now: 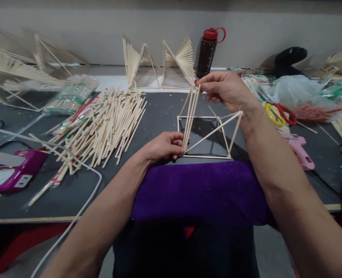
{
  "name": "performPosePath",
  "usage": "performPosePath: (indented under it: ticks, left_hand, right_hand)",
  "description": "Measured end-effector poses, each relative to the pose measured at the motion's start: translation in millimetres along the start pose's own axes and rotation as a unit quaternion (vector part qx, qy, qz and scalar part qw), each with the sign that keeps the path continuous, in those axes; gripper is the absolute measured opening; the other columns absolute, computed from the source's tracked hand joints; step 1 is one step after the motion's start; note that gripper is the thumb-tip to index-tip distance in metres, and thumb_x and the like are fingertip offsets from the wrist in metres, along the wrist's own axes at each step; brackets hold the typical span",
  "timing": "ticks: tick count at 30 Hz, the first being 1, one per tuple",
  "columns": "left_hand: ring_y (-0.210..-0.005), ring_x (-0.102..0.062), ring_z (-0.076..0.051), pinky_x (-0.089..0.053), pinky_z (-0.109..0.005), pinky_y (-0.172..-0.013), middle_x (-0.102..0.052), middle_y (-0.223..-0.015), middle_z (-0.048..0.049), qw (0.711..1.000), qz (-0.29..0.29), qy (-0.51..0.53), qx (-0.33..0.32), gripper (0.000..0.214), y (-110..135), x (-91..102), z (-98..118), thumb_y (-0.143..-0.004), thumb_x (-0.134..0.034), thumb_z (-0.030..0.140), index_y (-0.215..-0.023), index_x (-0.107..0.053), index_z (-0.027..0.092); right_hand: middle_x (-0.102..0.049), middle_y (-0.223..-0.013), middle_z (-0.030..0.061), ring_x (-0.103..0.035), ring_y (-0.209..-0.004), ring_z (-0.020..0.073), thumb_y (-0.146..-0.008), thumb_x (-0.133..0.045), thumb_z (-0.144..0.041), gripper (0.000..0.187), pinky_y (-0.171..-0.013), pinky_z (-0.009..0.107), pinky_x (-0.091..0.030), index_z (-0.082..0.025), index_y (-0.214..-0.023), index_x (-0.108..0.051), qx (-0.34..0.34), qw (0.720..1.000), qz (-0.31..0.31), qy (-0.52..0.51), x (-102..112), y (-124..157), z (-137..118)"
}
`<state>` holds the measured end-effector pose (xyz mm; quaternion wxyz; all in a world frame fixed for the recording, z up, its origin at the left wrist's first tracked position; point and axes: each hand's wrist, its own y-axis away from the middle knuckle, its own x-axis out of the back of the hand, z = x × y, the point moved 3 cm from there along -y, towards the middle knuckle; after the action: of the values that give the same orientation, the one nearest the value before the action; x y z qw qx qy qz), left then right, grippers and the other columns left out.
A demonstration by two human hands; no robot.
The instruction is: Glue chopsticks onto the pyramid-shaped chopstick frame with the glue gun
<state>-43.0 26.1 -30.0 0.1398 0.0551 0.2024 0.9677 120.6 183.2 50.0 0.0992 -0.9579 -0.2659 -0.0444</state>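
A frame of thin wooden sticks (208,156) stands on the dark table in front of me, with a square base and slanting sides. Several sticks (191,116) rise close together from its near left corner to a high point. At that lower corner, my left hand (171,146) pinches the stick ends between thumb and fingers. My right hand (221,89) is at the upper end, its thumb and fingertips closed on the tops of the sticks. Whether one of these sticks is still loose cannot be seen.
Left lies a heap of loose sticks (101,127) beside wrapped chopstick packs (72,92). Finished stick structures (178,63) and a bottle (207,54) stand behind. Scissors (275,114), a pink glue gun (299,150) and a plastic bag (299,96) lie right. A white cable (100,181) crosses left.
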Motion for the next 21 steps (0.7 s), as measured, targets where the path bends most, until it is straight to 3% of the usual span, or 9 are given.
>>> performPosePath:
  ticks: [21]
  left_hand:
    - [-0.047, -0.051, -0.004, -0.023, -0.017, -0.039, -0.062, -0.071, 0.0014, 1.000, -0.010, -0.006, -0.021, 0.034, -2.1, -0.4, -2.6, -0.075, -0.072, 0.014, -0.108, -0.066, 0.016]
  right_hand:
    - [-0.066, -0.072, 0.0007, -0.050, -0.051, 0.0072, -0.077, -0.071, -0.011, 0.009, -0.036, 0.021, -0.024, -0.020, -0.077, -0.069, 0.013, 1.000, 0.020, -0.020, -6.0, 4.3, -2.4]
